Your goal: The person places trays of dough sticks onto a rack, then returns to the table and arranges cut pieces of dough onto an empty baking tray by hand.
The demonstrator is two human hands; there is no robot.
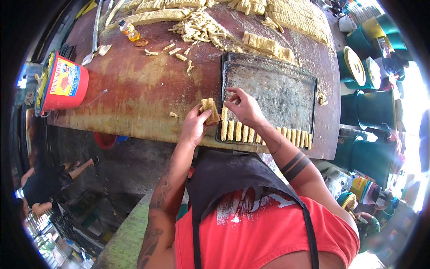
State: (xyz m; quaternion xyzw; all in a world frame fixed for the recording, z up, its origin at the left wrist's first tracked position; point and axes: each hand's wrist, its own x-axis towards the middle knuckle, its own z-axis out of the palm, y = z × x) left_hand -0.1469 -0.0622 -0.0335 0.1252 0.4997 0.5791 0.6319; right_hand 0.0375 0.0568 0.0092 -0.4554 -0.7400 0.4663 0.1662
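My left hand (195,126) grips a short block of pale-yellow, crumb-textured strips (210,112) just left of a dark, worn baking tray (273,94). My right hand (244,107) is over the tray's left side, fingers apart and curled, its fingertips close to one strip (224,117); whether they touch it I cannot tell. A row of similar narrow strips (293,136) lies along the tray's near edge, partly hidden behind my right forearm.
The stained red-brown table (148,89) holds a red bucket (67,87), a small bottle (130,31), loose pieces (197,28) and cut slabs (295,20). Green drums (371,107) line the right. A red basin (105,140) is under the table. Another person (42,186) is at lower left.
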